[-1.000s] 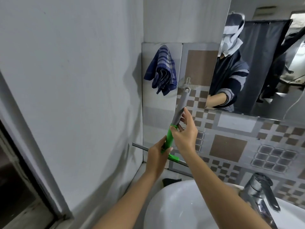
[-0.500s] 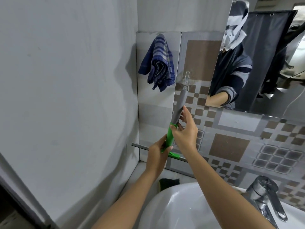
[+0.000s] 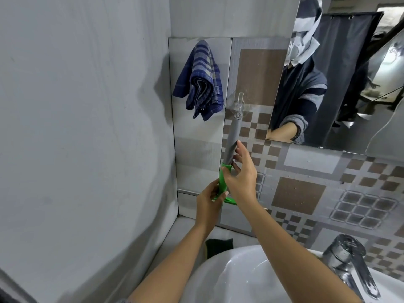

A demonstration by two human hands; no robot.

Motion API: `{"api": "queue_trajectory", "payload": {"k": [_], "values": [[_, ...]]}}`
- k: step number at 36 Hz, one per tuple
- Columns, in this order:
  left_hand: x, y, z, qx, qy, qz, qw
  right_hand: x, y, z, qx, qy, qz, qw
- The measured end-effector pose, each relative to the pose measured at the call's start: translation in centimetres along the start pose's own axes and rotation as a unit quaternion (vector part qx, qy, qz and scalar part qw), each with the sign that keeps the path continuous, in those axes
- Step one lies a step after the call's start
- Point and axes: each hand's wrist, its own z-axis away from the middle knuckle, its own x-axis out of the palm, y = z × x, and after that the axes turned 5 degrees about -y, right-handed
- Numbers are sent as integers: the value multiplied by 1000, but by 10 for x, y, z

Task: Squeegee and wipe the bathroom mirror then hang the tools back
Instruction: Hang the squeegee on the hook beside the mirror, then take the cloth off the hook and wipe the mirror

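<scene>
On the tiled wall at 9 o'clock of the mirror [image 3: 341, 84], the squeegee [image 3: 231, 141] hangs upright, its handle's top eye at a clear hook [image 3: 240, 99]; whether the eye is fully seated over the hook I cannot tell. The basin [image 3: 229, 278] sits at 6 o'clock below it, with the tap [image 3: 347, 265] at 4 o'clock. A blue cloth [image 3: 200, 82] already hangs at 10 o'clock of the handle, just beside it.

The right hand [image 3: 241, 178] wraps the join of grey handle and green neck, grip loosely curled with fingers partly spread. The left hand [image 3: 208, 202] pinches the green neck near the blade, grip pressed together.

The main risk, as I judge it, is letting go before the eye catches: the squeegee would slide down the tile and drop into the basin or strike the tap. The hook looks stuck on, so a downward tug from either hand could peel it off. A sideways swing of the blade could also brush the cloth off its peg.
</scene>
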Motion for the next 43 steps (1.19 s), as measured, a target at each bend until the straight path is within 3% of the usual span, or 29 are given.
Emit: {"api": "queue_trajectory", "payload": {"k": [8,16,20,29,32,43], "values": [[-14,10,2,-8,-23,-67,997,-12,-7,1,2,-24,14,1000],[-52,121,-37,195,132,-107,966,-35,-74,-25,-115,43,17,992],[-64,191,-72,255,156,-84,951,-39,-120,-64,-158,33,-10,987],[-75,229,-131,164,46,-104,980,-21,-166,-133,-110,-75,12,991],[-74,222,-137,181,14,-102,978,-11,-164,-140,-86,-90,17,992],[-75,230,-140,237,22,-67,969,2,-162,-148,-119,-12,19,993]]}}
